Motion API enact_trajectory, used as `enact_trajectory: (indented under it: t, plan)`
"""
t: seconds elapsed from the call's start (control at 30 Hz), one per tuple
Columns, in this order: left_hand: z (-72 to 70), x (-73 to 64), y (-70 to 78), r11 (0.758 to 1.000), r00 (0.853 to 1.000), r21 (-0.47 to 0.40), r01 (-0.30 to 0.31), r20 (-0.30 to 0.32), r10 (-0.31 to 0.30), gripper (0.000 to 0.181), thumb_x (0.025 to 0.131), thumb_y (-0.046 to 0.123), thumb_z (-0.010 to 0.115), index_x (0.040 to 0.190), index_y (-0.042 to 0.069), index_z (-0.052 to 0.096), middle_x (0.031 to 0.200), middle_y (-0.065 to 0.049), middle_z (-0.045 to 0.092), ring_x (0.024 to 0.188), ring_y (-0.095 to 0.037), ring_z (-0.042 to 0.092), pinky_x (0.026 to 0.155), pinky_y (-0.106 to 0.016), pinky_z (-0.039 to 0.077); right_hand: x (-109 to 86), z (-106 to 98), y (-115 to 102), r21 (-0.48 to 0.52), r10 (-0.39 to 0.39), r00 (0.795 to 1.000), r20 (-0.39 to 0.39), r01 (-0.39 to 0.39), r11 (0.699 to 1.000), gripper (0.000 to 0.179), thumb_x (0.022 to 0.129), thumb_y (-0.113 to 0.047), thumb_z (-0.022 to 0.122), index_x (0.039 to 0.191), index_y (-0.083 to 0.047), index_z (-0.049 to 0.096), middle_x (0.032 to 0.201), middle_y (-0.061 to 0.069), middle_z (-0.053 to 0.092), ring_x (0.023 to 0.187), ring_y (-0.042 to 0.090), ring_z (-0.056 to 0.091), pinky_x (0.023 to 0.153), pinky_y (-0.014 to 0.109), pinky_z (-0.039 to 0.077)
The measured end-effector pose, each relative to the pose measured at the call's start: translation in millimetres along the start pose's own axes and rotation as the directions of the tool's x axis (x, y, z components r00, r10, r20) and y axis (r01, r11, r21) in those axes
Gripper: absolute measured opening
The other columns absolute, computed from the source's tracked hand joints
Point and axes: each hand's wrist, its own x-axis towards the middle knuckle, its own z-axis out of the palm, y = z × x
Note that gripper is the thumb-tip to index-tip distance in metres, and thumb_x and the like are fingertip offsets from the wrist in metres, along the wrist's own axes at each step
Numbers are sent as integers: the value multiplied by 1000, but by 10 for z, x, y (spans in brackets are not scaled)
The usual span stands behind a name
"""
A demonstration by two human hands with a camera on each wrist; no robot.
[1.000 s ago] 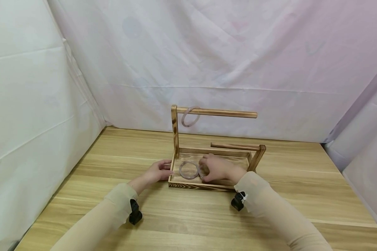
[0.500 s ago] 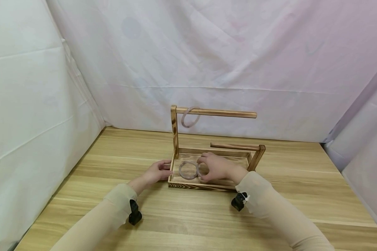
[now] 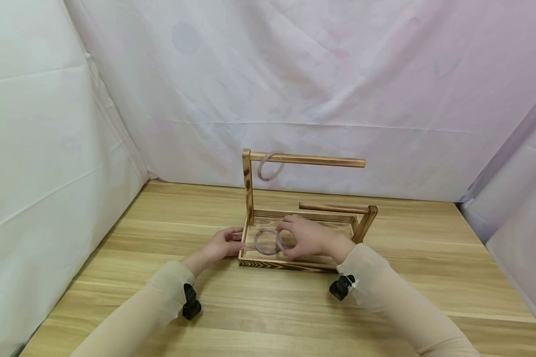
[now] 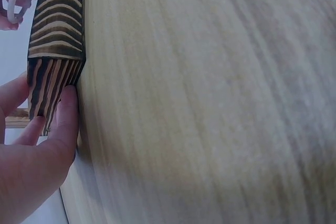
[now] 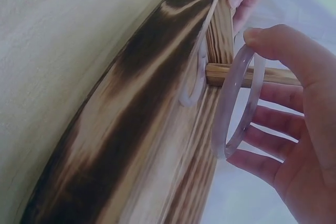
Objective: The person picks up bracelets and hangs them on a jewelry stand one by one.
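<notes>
In the head view, a wooden stand with a tray base point(image 3: 290, 267) sits on the table, with a post and bar at each end. My right hand point(image 3: 311, 237) is over the tray, pinching a pale translucent purple bangle point(image 5: 229, 103) between thumb and fingertips. This bangle is tilted up on edge. Beside it, a second bangle point(image 3: 256, 242) lies flat on the tray floor. A third bangle point(image 3: 260, 171) hangs from the upper bar point(image 3: 317, 159), near its post. My left hand point(image 3: 219, 245) holds the tray's left end, thumb at the rim and fingers against the end wall.
The lower bar point(image 3: 332, 207) juts left from a short post point(image 3: 364, 225) at the tray's right end, behind my right hand. A white cloth backdrop point(image 3: 196, 144) closes off the far side of the wood-grain table point(image 3: 268, 312).
My right hand has risen slightly and shifted a little left, turning the pinched bangle more visibly up on edge. My left hand, the stand and the other bangles stay in place.
</notes>
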Motion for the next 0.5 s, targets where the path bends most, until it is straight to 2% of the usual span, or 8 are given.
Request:
enact_trajectory:
  t: [0.5]
  plan:
    - [-10, 7, 1, 1000, 1000, 20, 3, 15, -3, 58, 93, 1, 52, 143, -9, 24, 134, -37, 40, 117, -41, 52, 94, -39, 52, -54, -84, -96, -32, -49, 999, -10, 49, 998, 54, 81, -32, 70, 126, -8, 54, 125, 7, 52, 118, 23, 50, 99, 40, 47]
